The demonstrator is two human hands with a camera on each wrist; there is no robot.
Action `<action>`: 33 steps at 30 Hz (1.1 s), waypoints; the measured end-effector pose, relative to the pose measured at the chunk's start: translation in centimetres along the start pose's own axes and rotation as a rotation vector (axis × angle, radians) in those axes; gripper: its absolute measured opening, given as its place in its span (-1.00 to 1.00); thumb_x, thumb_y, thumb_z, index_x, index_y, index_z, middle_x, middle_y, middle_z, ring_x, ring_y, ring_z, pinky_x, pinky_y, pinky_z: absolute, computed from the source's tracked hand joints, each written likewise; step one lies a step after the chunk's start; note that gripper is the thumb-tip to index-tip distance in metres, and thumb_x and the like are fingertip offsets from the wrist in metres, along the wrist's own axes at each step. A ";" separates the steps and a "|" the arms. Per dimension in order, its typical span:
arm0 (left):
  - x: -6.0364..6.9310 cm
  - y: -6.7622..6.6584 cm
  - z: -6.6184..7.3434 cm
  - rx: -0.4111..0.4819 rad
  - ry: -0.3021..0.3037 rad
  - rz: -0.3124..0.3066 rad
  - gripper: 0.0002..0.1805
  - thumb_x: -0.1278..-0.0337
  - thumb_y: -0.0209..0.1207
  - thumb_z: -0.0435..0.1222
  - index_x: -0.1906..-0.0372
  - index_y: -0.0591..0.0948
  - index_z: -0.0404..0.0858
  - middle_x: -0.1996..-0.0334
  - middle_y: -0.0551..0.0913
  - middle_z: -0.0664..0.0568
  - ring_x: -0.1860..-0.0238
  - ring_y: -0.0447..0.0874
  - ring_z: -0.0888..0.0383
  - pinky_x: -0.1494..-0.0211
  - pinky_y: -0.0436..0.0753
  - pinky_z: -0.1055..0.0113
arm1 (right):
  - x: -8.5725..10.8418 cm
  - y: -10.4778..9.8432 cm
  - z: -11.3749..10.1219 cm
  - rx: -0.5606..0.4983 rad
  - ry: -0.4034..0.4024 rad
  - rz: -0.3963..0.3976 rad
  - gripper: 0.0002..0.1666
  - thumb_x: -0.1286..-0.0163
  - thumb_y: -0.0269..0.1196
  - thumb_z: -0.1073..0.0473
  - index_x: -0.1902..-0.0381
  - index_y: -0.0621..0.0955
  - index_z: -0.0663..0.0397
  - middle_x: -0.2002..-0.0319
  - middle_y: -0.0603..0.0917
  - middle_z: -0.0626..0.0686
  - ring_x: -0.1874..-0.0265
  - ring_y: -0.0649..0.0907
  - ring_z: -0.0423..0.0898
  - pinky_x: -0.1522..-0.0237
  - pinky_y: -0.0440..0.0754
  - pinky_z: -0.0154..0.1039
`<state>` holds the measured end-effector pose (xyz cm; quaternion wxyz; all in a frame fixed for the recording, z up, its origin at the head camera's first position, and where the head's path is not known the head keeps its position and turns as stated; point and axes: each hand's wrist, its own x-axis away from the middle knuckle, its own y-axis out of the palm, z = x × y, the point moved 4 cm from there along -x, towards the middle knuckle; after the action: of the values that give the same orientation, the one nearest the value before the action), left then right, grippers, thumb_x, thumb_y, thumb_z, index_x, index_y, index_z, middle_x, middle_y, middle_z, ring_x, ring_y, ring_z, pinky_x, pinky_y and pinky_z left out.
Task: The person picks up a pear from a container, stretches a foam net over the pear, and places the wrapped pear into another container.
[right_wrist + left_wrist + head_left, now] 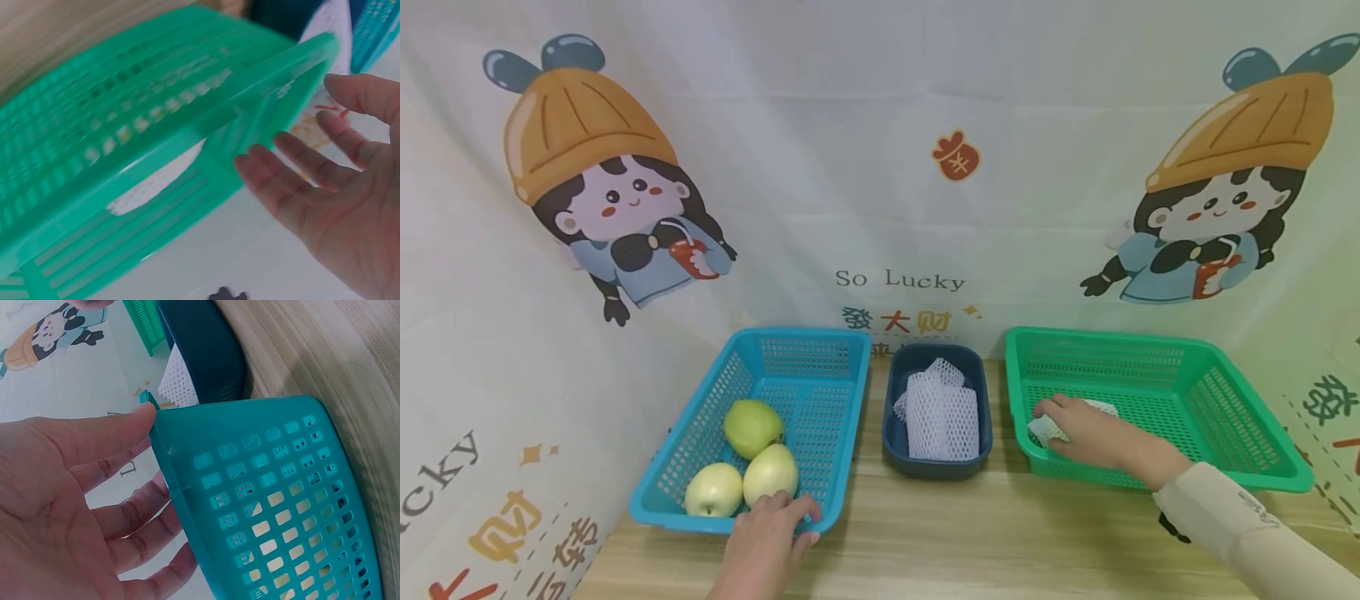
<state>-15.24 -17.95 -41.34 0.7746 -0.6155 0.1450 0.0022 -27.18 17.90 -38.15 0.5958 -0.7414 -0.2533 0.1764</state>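
Observation:
My left hand [764, 542] is at the front rim of a blue basket [842, 442], its fingers loosely bent over the edge. In the left wrist view the thumb touches the rim's corner. Several pale yellow-green fruits [713, 490] lie inside near that hand. My right hand [1086, 433] reaches over the front left of a green basket [1157, 475]. Its fingers are spread and relaxed in the right wrist view, with nothing between them. Under it, partly hidden, lies a white foam net [1047, 431]; whether it wraps something I cannot tell.
Between the baskets stands a dark blue box [936, 471] holding several white foam net sleeves [942, 412]. All three containers sit on a wooden table [940, 533]. Behind them hangs a printed white cloth [820, 183].

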 end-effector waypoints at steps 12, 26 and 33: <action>0.1 0.1 -0.2 0.006 -0.008 0.008 -0.78 0.16 0.35 -0.20 0.37 0.53 0.03 0.44 0.52 0.15 0.36 0.46 0.14 0.32 0.48 0.12 | 1.4 0.9 -2.2 0.078 0.089 0.041 -0.62 -0.12 0.31 0.33 0.08 0.49 0.18 0.28 0.52 0.11 0.44 0.49 -0.04 0.49 0.45 -0.27; 0.3 0.0 -0.2 0.009 -0.017 -0.005 -0.79 0.13 0.34 -0.19 0.36 0.54 0.02 0.40 0.54 0.14 0.32 0.48 0.11 0.27 0.50 0.08 | 2.5 2.7 -2.0 0.112 0.138 0.308 -0.70 0.00 0.38 0.36 0.30 0.59 0.01 0.44 0.51 -0.02 0.58 0.38 -0.12 0.61 0.35 -0.34; 0.1 -0.1 -0.1 0.002 -0.005 0.012 -0.78 0.13 0.34 -0.19 0.37 0.52 0.04 0.43 0.51 0.16 0.36 0.45 0.14 0.34 0.44 0.18 | 2.8 3.0 -2.1 0.108 0.234 0.370 -0.69 -0.01 0.37 0.38 0.25 0.62 0.02 0.39 0.52 0.00 0.52 0.40 -0.04 0.68 0.27 -0.32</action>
<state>-15.10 -18.06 -41.28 0.7757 -0.6137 0.1469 0.0083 -23.18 17.40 -40.49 0.6177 -0.7576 -0.0324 0.2086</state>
